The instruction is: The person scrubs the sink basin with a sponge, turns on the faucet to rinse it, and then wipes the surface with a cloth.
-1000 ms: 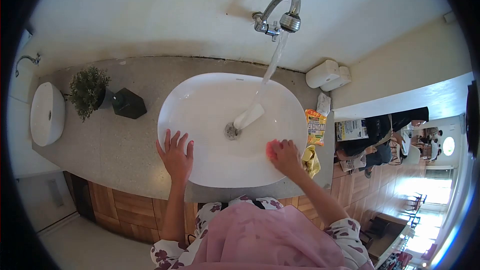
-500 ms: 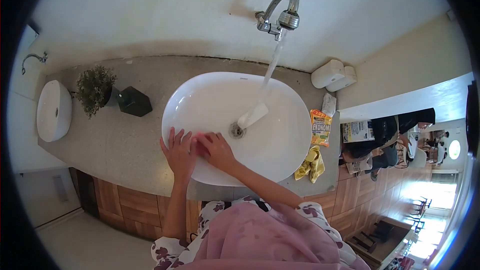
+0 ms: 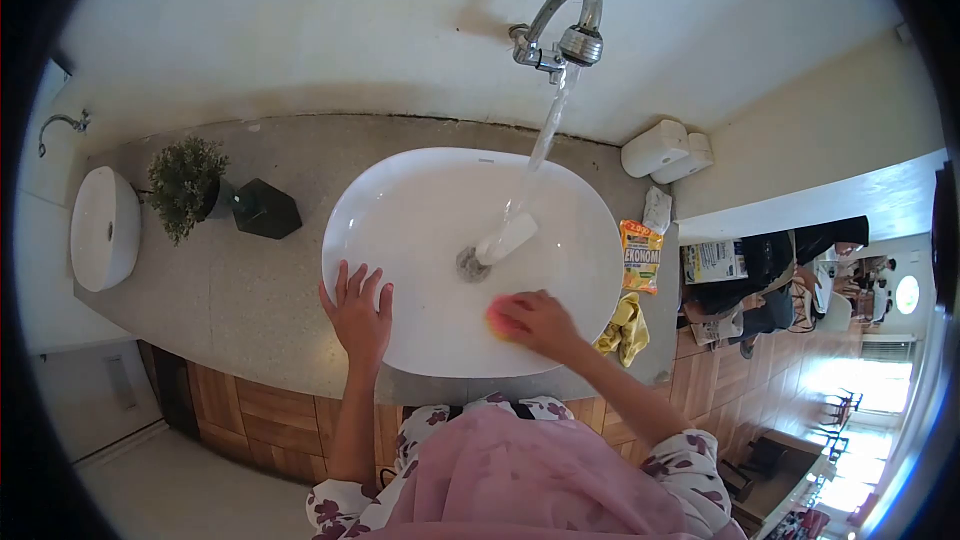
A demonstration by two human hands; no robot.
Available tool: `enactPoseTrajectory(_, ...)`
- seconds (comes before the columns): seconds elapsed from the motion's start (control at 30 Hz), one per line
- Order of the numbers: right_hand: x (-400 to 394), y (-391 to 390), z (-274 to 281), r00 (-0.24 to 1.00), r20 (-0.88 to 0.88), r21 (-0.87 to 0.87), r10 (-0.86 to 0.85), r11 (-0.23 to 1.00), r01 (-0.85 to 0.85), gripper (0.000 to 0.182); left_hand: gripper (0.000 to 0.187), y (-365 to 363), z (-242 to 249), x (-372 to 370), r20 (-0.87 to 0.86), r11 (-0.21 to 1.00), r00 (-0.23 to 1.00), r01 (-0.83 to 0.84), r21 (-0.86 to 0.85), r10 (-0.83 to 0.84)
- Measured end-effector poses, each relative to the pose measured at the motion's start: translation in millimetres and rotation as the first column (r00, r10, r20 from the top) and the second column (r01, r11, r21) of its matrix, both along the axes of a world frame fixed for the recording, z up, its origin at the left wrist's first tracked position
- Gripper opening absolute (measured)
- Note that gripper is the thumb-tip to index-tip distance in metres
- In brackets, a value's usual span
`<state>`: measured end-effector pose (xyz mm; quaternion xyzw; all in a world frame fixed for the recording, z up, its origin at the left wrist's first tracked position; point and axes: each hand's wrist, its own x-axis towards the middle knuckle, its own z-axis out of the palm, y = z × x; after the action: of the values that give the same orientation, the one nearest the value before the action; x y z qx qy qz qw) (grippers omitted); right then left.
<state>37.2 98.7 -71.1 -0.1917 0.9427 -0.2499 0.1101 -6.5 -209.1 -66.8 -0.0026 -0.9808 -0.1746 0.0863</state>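
My right hand [image 3: 540, 323] is closed round a pink and yellow sponge [image 3: 500, 318], against the inside of the white sink [image 3: 400, 195] near its front right. My left hand [image 3: 360, 312] lies with fingers spread over the sink's front left rim and holds nothing. Water runs from the curved chrome faucet [image 3: 582, 10] into the basin. It lands by a white oblong object [image 3: 514, 237] beside the drain [image 3: 472, 264]; what that object is I cannot make out.
Right of the sink lie a yellow-orange EKONOMI packet [image 3: 641, 255] and a crumpled yellow cloth [image 3: 627, 330]. White dispensers [image 3: 660, 150] stand behind them. At left are a dark green box [image 3: 267, 208], a potted plant [image 3: 188, 185] and another basin [image 3: 105, 228]. People are in the background at right.
My right hand has moved right across the basin with the sponge, away from my left hand. The left hand has stayed at the rim.
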Motion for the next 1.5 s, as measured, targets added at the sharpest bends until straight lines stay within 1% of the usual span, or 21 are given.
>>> enactPoseTrajectory(0.13,-23,45,24,0.998,-0.063,0.206,0.001,0.978,0.012,0.041,0.028,0,1,0,-0.002,1.000,1.000,0.004,0.007,-0.004)
enactPoseTrajectory(0.2,-55,56,20,0.996,-0.085,-0.005,-0.042,0.999,0.042,0.037,0.028,0,1,0,-0.001,1.000,1.000,0.004,0.006,-0.004)
enactPoseTrajectory(0.23,-76,55,26,0.968,-0.183,-0.112,-0.173,0.982,0.154,0.036,0.028,1,1,-1,-0.002,1.000,1.000,0.002,0.006,-0.002)
enactPoseTrajectory(0.33,-157,45,68,0.791,-0.329,-0.351,-0.516,0.844,0.405,0.040,0.029,0,3,0,0.005,1.000,1.000,0.008,-0.009,-0.008)
enactPoseTrajectory(0.4,-204,23,100,0.717,-0.343,-0.533,-0.606,0.755,0.383,0.046,0.029,1,3,0,0.019,1.000,1.000,0.007,-0.003,-0.007)
enactPoseTrajectory(0.47,-252,17,96,0.655,-0.550,-0.480,-0.519,0.838,0.261,0.044,0.028,1,3,0,0.021,1.000,1.000,0.007,-0.009,-0.007)
enactPoseTrajectory(0.57,-297,3,84,0.688,-0.510,-0.571,-0.517,0.801,0.179,0.039,0.028,1,4,0,0.028,1.000,1.000,0.000,-0.008,0.000)
enactPoseTrajectory(0.63,-320,7,61,0.644,-0.557,-0.535,-0.524,0.820,0.204,0.045,0.027,2,4,-1,0.034,1.000,0.999,-0.009,-0.006,0.009)
enactPoseTrajectory(0.7,-331,8,49,0.725,-0.320,-0.809,-0.610,0.574,0.127,0.037,0.027,1,3,-1,0.039,1.000,0.999,-0.013,0.000,0.013)
enactPoseTrajectory(0.9,-331,15,83,0.654,-0.523,-0.640,-0.547,0.759,0.123,0.032,0.027,1,3,-2,0.048,1.000,0.999,-0.011,-0.012,0.011)
enactPoseTrajectory(0.97,-339,19,91,0.732,-0.121,-0.476,-0.671,0.686,0.550,0.025,0.027,3,6,-2,0.062,1.000,0.998,-0.015,-0.012,0.015)
enactPoseTrajectory(1.03,-335,17,107,0.741,-0.198,-0.426,-0.642,0.737,0.525,0.032,0.027,4,7,-3,0.068,1.000,0.997,-0.018,-0.011,0.019)
enactPoseTrajectory(1.1,-318,4,129,0.728,0.171,-0.517,-0.664,0.569,0.639,0.037,0.027,2,4,-1,0.066,1.000,0.998,-0.019,-0.009,0.020)
enactPoseTrajectory(1.13,-310,2,124,0.730,0.170,-0.520,-0.662,0.569,0.638,0.037,0.027,2,5,-1,0.063,1.000,0.998,-0.021,-0.010,0.021)
enactPoseTrajectory(1.2,-286,-1,103,0.699,0.470,-0.749,-0.540,0.176,0.639,0.038,0.027,2,5,-1,0.042,1.000,0.999,-0.010,-0.009,0.010)
enactPoseTrajectory(1.27,-242,-8,45,0.688,0.073,-0.663,-0.722,0.480,0.574,0.040,0.027,2,4,-1,0.034,1.000,0.999,-0.014,0.003,0.014)
enactPoseTrajectory(1.3,-210,-9,22,0.760,-0.073,-0.594,-0.646,0.640,0.487,0.038,0.027,2,4,-1,0.031,1.000,0.999,-0.020,0.010,0.019)
enactPoseTrajectory(1.33,-181,-6,0,0.869,-0.017,-0.300,-0.495,0.831,0.468,0.038,0.027,2,4,-1,0.033,1.000,0.999,-0.023,0.010,0.023)
enactPoseTrajectory(1.4,-124,-11,-23,0.939,-0.202,-0.166,-0.277,0.955,0.246,0.040,0.027,2,5,0,0.011,1.000,1.000,-0.003,-0.001,0.003)
enactPoseTrajectory(1.47,-85,-22,1,0.962,-0.137,0.070,-0.234,0.967,0.245,0.046,0.029,3,6,0,0.014,0.999,1.000,0.019,-0.034,-0.019)
enactPoseTrajectory(1.5,-77,-20,-3,0.962,-0.138,0.069,-0.237,0.966,0.248,0.046,0.032,3,6,0,0.015,0.997,0.999,0.039,-0.068,-0.038)
